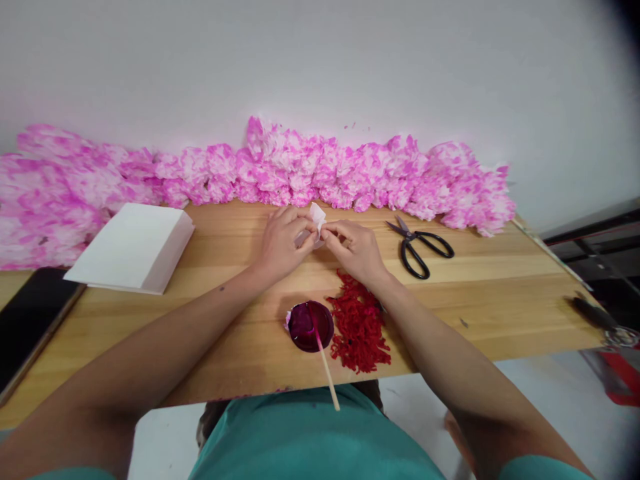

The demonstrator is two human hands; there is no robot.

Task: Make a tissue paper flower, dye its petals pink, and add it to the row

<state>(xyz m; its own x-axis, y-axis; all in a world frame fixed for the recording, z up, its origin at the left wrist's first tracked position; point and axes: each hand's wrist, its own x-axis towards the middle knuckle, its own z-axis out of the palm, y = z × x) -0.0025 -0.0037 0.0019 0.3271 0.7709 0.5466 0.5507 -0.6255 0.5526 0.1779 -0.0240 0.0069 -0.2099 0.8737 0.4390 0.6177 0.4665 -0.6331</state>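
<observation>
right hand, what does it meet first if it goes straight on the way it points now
Most likely the paper piece, which the right hand touches; just past it, the left hand, though the depth between them is unclear.

thin white sheet (317,214) is pinched by left hand (286,239) and right hand (355,248) over wooden table (450,310); scissors (413,244) laid spread to the right; stick (327,371) propped in dark purple dish (301,325), red shreds (359,327) heaped just beside it; white paper stack (131,247) and phone (34,320) placed at left; pink-and-white ruffled bunches (300,163) lined up along the wall (320,60)
</observation>
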